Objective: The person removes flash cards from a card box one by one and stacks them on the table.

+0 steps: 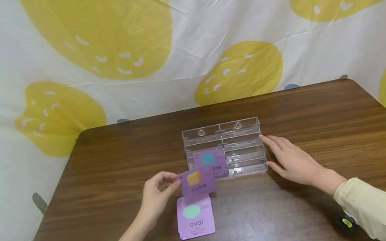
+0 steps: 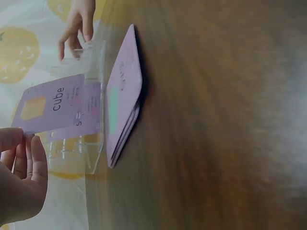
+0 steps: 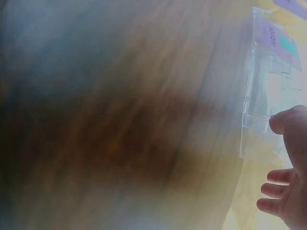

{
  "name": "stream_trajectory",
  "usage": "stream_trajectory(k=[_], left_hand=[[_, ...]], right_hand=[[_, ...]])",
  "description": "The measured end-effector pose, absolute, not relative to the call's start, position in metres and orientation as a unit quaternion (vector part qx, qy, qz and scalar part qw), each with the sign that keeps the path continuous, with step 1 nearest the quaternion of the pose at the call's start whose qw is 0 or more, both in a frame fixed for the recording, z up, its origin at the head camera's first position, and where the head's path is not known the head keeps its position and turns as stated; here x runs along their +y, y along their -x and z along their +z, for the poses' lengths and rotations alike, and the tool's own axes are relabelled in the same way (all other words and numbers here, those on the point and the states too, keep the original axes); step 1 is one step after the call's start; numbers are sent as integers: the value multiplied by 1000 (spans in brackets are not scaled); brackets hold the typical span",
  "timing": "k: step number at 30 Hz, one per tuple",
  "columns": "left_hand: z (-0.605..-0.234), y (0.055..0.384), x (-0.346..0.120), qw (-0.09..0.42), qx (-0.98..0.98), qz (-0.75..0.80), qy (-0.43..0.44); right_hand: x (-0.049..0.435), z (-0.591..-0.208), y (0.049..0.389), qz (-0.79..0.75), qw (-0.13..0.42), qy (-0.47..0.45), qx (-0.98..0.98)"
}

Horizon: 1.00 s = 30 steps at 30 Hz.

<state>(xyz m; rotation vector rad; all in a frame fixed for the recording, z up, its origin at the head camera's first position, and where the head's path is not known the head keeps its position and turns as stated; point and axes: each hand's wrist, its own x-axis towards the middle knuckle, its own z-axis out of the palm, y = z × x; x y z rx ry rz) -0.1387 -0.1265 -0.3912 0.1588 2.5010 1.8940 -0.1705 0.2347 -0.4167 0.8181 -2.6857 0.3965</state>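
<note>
My left hand (image 1: 158,193) pinches a purple flashcard marked "cube" (image 1: 198,182) by its left edge, between thumb and fingers. The card is held up in front of a clear plastic rack (image 1: 245,157) with tiered pockets. In the rack's front left pocket stands a purple "square" flashcard (image 1: 207,159), partly covered by the cube card. A small stack of purple flashcards (image 1: 195,217), "oval" on top, lies flat before the rack; its layers show in the left wrist view. My right hand (image 1: 293,161) touches the rack's right side with thumb and fingertips, its fingers extended.
The rack stands on a brown wooden table (image 1: 272,218). A white cloth (image 1: 156,88) with yellow fruit prints hangs behind the table and at its sides. Cream sleeves cover both forearms, with dark wrist devices near the cuffs.
</note>
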Motion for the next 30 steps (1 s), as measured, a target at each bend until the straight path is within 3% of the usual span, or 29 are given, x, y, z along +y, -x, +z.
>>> stream_trajectory(k=[17, 30], left_hand=[[-397, 113, -139, 93, 758, 646, -4], [-399, 105, -143, 131, 751, 647, 4]], right_hand=[[234, -416, 171, 115, 187, -296, -930], [235, -417, 172, 102, 192, -295, -930]])
